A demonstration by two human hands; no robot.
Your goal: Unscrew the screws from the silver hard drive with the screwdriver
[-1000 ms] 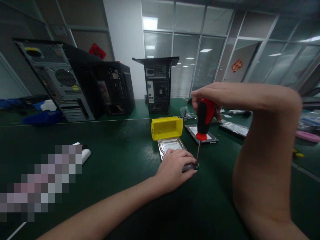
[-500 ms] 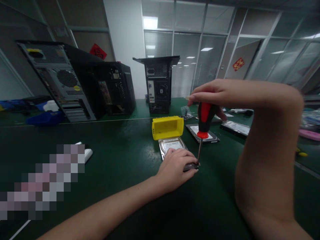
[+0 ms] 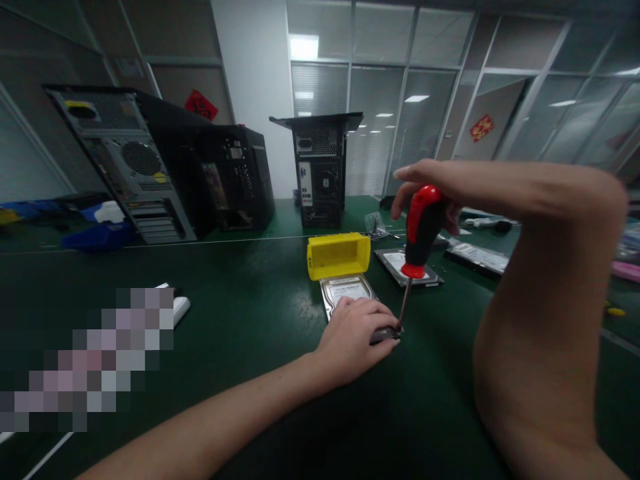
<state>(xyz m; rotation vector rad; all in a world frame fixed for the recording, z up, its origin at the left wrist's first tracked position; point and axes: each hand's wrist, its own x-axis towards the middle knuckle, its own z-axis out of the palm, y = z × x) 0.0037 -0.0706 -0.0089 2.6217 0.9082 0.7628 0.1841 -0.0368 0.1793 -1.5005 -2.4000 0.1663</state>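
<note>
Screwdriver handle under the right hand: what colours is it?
The screwdriver handle is red and black, showing best in the head view.

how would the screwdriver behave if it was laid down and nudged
The screwdriver would probably feel handle-heavy, its handle being far thicker than the shaft. The rounded handle may let it roll. The straight, metal-looking shaft is likely stiff.
</note>
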